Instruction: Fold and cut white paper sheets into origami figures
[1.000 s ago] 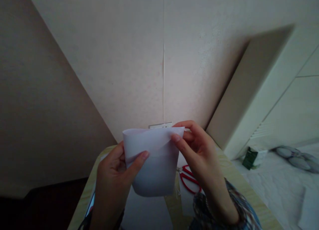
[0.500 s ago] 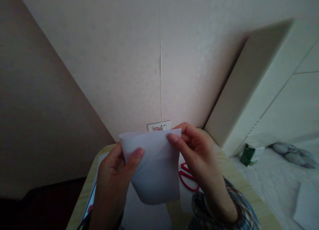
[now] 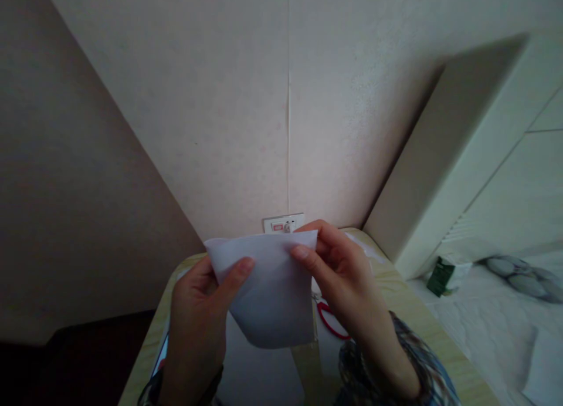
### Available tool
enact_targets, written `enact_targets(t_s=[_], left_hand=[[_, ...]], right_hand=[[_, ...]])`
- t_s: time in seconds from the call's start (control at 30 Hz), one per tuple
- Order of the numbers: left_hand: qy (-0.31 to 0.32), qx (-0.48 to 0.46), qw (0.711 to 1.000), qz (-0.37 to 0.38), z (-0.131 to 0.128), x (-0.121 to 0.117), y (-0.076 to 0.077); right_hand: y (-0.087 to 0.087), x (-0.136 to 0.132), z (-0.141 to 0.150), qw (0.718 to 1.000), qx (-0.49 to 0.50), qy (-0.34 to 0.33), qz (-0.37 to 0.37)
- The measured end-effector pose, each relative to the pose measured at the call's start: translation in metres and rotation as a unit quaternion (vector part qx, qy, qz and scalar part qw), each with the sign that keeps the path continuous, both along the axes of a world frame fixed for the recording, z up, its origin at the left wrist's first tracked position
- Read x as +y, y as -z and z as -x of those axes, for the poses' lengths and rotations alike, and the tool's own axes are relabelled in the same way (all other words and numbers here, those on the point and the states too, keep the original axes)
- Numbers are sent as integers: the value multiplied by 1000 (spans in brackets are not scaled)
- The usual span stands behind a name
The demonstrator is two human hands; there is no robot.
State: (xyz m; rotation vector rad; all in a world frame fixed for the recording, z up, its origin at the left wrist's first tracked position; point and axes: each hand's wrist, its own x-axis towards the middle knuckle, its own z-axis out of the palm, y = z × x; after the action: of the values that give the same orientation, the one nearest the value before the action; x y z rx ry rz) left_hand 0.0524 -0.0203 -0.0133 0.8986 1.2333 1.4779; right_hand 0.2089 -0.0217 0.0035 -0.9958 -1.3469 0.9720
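Observation:
A white sheet of paper (image 3: 272, 300) is held up over the table, bent over so that its lower edge curves. My left hand (image 3: 206, 306) grips its left side, thumb on the near face and fingers behind. At the upper right corner my right hand (image 3: 338, 271) pinches the paper between thumb and fingers; part of those fingers is hidden behind it. Under my right hand lie red-handled scissors (image 3: 331, 324), partly covered. Another white sheet (image 3: 259, 371) lies flat on the table below the held paper.
The pale wooden table (image 3: 433, 347) stands against the wall, below a socket (image 3: 284, 223) with a plug in it. A device with a lit screen (image 3: 162, 354) is partly hidden at the left. On the bed to the right sits a green and white box (image 3: 444, 276).
The paper's left top corner has shifted slightly left and its lower edge has risen a little. My right fingers have slid slightly left along the top edge. Both hands keep their hold.

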Motion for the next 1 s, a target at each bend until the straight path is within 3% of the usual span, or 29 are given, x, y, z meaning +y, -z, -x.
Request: enact_targets(t_s=[0.3, 0.73, 1.0], left_hand=[[-28, -9, 999, -23, -4, -2, -5], [3, -26, 999, -32, -7, -1, -7], [2, -40, 999, -34, -1, 1, -2]], right_hand=[[0, 0, -1, 999, 14, 50, -2], [-2, -3, 0, 998, -9, 56, 13], [2, -1, 1, 998, 24, 22, 46]])
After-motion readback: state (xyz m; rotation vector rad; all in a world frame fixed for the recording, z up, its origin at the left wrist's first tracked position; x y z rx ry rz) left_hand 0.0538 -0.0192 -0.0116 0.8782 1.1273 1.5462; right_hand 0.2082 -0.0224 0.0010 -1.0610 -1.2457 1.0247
